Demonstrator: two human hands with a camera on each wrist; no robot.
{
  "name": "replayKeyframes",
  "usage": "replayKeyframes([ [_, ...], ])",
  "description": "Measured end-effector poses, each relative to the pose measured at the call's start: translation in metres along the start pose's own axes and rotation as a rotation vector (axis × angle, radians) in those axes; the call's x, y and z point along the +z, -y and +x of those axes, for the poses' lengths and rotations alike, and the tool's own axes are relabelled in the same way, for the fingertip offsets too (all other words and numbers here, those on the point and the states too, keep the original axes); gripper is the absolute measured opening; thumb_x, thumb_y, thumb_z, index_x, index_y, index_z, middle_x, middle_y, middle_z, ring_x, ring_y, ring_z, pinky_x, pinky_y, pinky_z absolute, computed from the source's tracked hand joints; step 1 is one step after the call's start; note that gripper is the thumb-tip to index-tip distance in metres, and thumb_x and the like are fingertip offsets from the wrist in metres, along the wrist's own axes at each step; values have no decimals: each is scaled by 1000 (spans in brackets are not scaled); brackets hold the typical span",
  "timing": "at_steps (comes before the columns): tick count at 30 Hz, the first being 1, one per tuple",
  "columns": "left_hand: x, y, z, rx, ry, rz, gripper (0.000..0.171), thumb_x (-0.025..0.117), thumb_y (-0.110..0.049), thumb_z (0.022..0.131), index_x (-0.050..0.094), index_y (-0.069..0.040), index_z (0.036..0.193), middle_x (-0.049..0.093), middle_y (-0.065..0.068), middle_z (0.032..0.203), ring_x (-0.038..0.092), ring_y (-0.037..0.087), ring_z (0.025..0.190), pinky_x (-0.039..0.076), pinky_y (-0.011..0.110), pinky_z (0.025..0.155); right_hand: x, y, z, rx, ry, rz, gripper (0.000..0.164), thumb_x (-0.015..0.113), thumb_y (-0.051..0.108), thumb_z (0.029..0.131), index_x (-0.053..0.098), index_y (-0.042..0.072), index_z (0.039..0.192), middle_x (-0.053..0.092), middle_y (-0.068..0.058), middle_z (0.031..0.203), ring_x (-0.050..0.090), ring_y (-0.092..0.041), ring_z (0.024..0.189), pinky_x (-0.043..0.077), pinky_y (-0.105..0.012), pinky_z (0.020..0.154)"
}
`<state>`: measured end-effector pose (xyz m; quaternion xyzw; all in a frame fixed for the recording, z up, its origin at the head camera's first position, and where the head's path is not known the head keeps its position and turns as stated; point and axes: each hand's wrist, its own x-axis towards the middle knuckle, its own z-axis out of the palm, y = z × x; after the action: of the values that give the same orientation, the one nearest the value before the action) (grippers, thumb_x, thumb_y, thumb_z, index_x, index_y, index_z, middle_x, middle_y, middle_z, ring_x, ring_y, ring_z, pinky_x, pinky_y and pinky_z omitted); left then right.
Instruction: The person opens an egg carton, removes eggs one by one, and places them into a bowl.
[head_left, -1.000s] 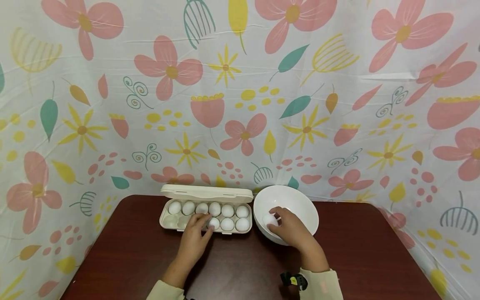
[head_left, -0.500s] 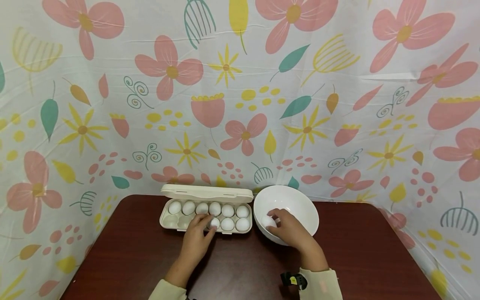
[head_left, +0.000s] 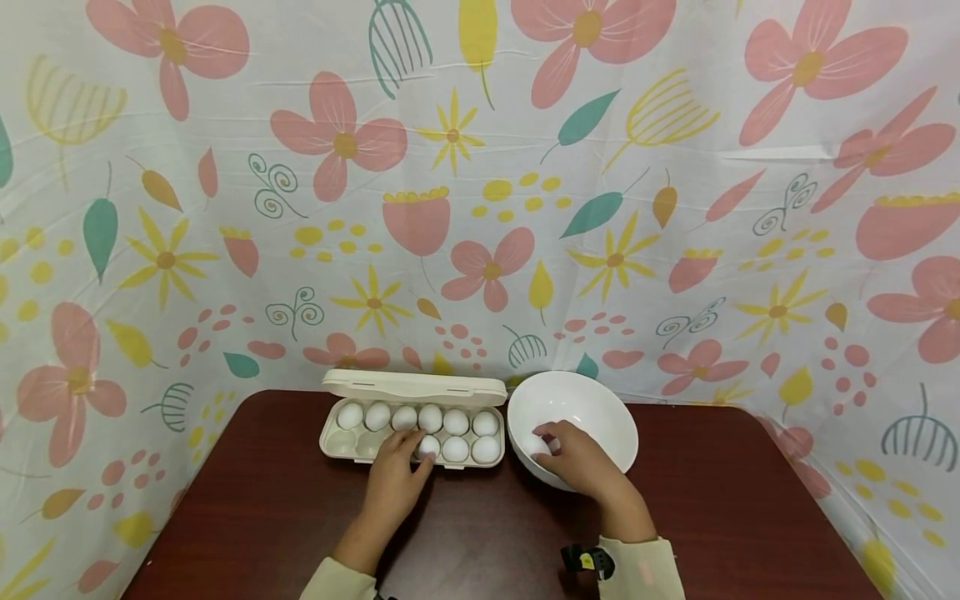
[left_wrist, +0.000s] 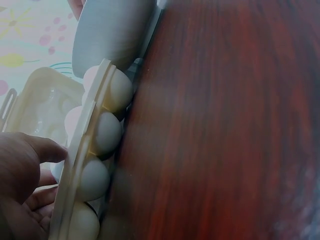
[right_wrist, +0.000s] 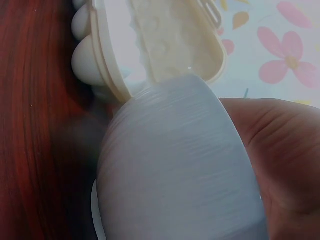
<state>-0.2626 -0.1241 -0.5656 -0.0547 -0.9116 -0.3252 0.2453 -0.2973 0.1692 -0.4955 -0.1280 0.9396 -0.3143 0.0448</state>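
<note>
A cream egg carton [head_left: 412, 385] lies with its lid raised, holding several white eggs. Over its front row, my left hand [head_left: 393, 477] pinches an egg [head_left: 428, 447] that sits in its cup; in the left wrist view the thumb [left_wrist: 50, 150] meets it at the carton's edge. To the carton's right stands a white bowl [head_left: 603, 421]. My right hand [head_left: 581, 458] reaches over the bowl's rim and grips another white egg [head_left: 533, 445] inside. The bowl's outer wall [right_wrist: 175, 160] hides that egg in the right wrist view.
Both containers stand near the back of a dark red-brown table [head_left: 465, 533]. A flower-print sheet [head_left: 480, 208] hangs right behind them. Two cups at the carton's front left [head_left: 342, 442] hold no egg.
My right hand has shifted slightly left with its egg, inside the bowl. The left hand has moved a touch rightward on the egg in the carton.
</note>
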Motion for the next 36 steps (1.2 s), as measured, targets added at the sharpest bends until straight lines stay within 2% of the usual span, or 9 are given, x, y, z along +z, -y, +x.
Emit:
replayKeyframes([
  [7,0,-3,1,-21,9,-5,39,80,-19,86,72,-1,119,69,12,112,64,32,111,53,46,92,0,-1,1,36,19,-3,34,77,16,88,69,8,120,67,-6,105,64,-15,88,55,-36,80],
  [23,-1,-5,1,-13,11,-6,36,79,-17,87,72,0,117,69,12,111,64,31,109,53,46,92,1,-2,1,24,26,-30,35,77,17,88,70,6,121,69,-9,107,64,-16,90,55,-39,83],
  [31,-1,-5,1,-7,11,-2,36,78,-17,87,72,0,118,70,12,111,64,31,109,53,46,93,2,-1,0,14,19,-69,34,70,17,90,71,4,122,70,-13,113,67,-23,99,54,-47,93],
  [36,-1,-5,1,-8,9,0,36,78,-17,87,72,-1,118,70,12,111,64,31,109,53,46,93,1,1,-1,45,35,-71,36,67,19,94,69,3,126,68,-17,125,65,-30,115,50,-52,103],
])
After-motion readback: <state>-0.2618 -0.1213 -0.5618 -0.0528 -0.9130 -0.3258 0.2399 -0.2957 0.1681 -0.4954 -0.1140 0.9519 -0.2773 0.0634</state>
